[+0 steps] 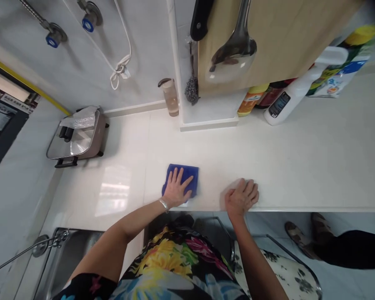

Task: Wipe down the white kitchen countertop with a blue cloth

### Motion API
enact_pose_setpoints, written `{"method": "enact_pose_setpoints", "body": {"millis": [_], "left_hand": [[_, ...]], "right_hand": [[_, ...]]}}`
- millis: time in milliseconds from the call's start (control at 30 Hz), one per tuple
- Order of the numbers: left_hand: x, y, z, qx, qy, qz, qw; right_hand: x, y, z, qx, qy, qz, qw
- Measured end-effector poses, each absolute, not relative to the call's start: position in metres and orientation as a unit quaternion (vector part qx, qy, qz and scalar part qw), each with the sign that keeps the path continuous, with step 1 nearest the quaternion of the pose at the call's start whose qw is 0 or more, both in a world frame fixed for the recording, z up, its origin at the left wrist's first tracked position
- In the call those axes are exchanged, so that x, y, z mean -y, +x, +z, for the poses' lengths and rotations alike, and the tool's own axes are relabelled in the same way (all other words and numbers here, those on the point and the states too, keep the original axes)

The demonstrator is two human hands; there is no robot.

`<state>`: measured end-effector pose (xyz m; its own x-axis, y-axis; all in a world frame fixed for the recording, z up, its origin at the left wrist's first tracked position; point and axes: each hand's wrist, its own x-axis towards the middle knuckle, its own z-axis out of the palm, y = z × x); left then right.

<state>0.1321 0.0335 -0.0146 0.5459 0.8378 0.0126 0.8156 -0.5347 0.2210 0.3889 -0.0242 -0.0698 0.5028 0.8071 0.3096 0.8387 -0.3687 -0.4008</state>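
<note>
The cloth [189,169] is deep blue, the counter [300,166] glossy white, the dress [175,260] black with bright multicoloured flowers.

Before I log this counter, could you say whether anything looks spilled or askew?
Nothing stands out: the left hand lies flat on the cloth, the right hand rests on the counter, and no spill shows.

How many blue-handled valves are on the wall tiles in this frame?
2. The left valve and the right valve sit side by side at the wall's upper left, left of the white cord. Others may lie beyond the frame.
</note>
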Motion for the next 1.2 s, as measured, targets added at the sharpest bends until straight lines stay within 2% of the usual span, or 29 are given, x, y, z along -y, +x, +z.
{"method": "enact_pose_setpoints", "body": {"millis": [200,367,567,733,933,1067,1200], "left_hand": [[-0.022,0.197,-0.031,-0.477,0.866,0.114,0.095],[-0.008,0.192,-0.035,-0.467,0.870,0.132,0.090],[-0.017,0.115,-0.026,-0.462,0.870,0.141,0.103],[-0.038,0.004,-0.010,-0.611,0.782,0.099,0.072],[-0.024,-0.111,0.010,-0.790,0.609,0.068,0.025],[-0.025,-0.132,0.005,-0.839,0.541,0.059,0.020],[-0.031,-0.107,-0.001,-0.859,0.509,0.050,0.021]], "right_hand": [[0.026,0.390,-0.071,0.499,-0.821,-0.042,0.274],[0.027,0.394,-0.080,0.508,-0.808,-0.058,0.292],[0.028,0.399,-0.089,0.506,-0.807,-0.077,0.294],[0.030,0.397,-0.093,0.518,-0.801,-0.096,0.286],[0.038,0.406,-0.087,0.572,-0.772,-0.085,0.264],[0.036,0.437,-0.081,0.582,-0.768,-0.058,0.260],[0.022,0.460,-0.078,0.519,-0.806,-0.073,0.277]]}}
